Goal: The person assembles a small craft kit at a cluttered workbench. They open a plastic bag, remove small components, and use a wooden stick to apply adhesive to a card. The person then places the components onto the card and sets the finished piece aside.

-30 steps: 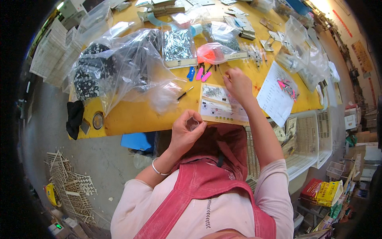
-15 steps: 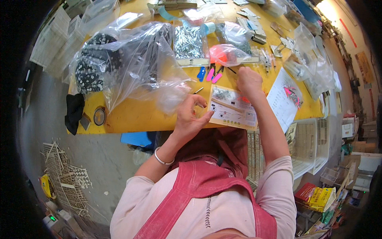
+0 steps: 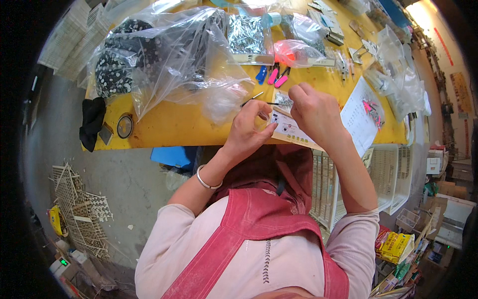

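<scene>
On the yellow table, a printed card [image 3: 294,130] with a small clear bag of metal parts [image 3: 283,99] on it lies between my hands. My right hand [image 3: 316,112] is closed in a pinch above the card. A thin black rod [image 3: 273,103] runs from its fingertips toward my left hand [image 3: 249,127]. My left hand is curled at the card's left edge, thumb and forefinger apart. Just beyond it lies a slim metal pin [image 3: 255,96] with a dark end. Farther back are a blue clip-like piece [image 3: 261,74] and two pink ones [image 3: 281,80].
A large clear plastic bag [image 3: 184,65] over dotted dark cloth fills the left. Behind sit a tray of metal pins [image 3: 246,37] and a bag of pink pieces [image 3: 294,52]. A paper sheet [image 3: 356,117] with small pink parts lies right. White crates [image 3: 381,174] stand below the table's edge.
My right hand has come back from the parts at the rear to above the card, bringing the thin black rod. My left hand has shifted slightly right. The view has tilted a little.
</scene>
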Demonstrator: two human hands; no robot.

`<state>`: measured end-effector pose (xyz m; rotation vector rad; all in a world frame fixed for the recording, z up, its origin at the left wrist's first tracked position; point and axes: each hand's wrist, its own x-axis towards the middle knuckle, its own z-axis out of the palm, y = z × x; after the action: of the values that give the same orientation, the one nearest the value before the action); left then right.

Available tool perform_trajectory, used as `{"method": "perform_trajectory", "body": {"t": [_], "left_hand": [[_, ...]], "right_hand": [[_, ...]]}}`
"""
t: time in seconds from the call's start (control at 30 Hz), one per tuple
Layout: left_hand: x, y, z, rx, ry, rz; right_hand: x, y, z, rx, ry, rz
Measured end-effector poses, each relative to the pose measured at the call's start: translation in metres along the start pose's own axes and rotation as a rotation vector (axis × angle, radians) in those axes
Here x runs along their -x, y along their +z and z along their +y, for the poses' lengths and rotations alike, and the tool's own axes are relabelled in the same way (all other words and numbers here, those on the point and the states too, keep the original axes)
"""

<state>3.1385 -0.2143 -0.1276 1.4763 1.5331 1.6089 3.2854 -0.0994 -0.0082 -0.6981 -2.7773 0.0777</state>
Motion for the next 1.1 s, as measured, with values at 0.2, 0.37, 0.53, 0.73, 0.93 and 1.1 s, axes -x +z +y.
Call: {"method": "perform_trajectory", "body": {"t": [0.2, 0.37, 0.53, 0.73, 0.93, 1.1], "left_hand": [[0.001, -0.010, -0.003, 0.058, -0.073, 0.037], [0.005, -0.012, 0.001, 0.065, -0.112, -0.022], [0.011, -0.006, -0.015, 0.066, 0.072, 0.018], [0.013, -0.006, -0.014, 0.042, 0.086, 0.024], [0.010, -0.005, -0.002, 0.004, 0.012, 0.038], [0.004, -0.006, 0.005, 0.003, -0.102, 0.035]], "right_hand": [[-0.002, 0.027, 0.018, -0.063, 0.072, 0.003], [-0.002, 0.077, 0.014, -0.032, 0.050, -0.184], [0.000, 0.103, 0.002, 0.119, 0.060, -0.166], [0.002, 0.076, -0.001, -0.183, 0.235, 0.073], [0.015, 0.024, -0.033, -1.195, 0.562, 0.410], [0.023, 0.040, -0.046, -1.198, 0.528, 0.233]]}}
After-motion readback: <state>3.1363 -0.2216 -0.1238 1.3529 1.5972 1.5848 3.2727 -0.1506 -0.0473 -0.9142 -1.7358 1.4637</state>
